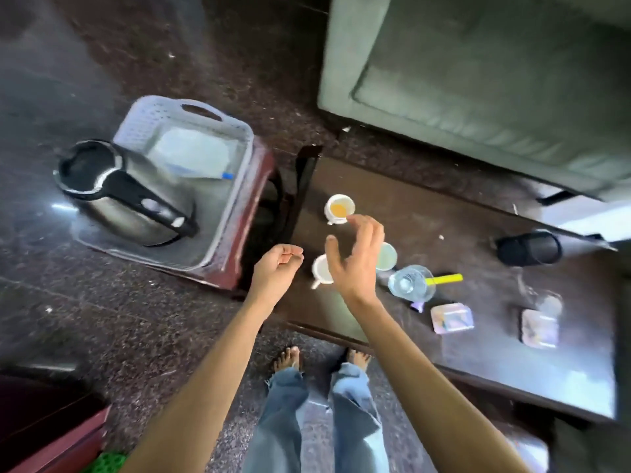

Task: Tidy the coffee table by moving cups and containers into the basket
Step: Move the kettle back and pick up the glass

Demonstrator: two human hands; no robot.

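Note:
A pale plastic basket [191, 110] stands on a maroon stool left of the dark coffee table [478, 353]. In it lie a steel kettle [112, 196] with a black handle and a clear lidded container [194, 155]. On the table's left end are three white cups: one with orange liquid [339, 207], one [321, 269] partly behind my right hand, one [387, 256] just right of it. My right hand [355, 261] hovers over the cups, fingers spread, holding nothing. My left hand [278, 268] is loosely curled and holds nothing, left of the table's edge.
Further right on the table are a clear glass [411, 285] with a yellow strip, two small pastel boxes [451, 317] [539, 327] and a black cylinder [527, 249]. A grey sofa [478, 80] stands behind the table. My bare feet stand on the dark floor.

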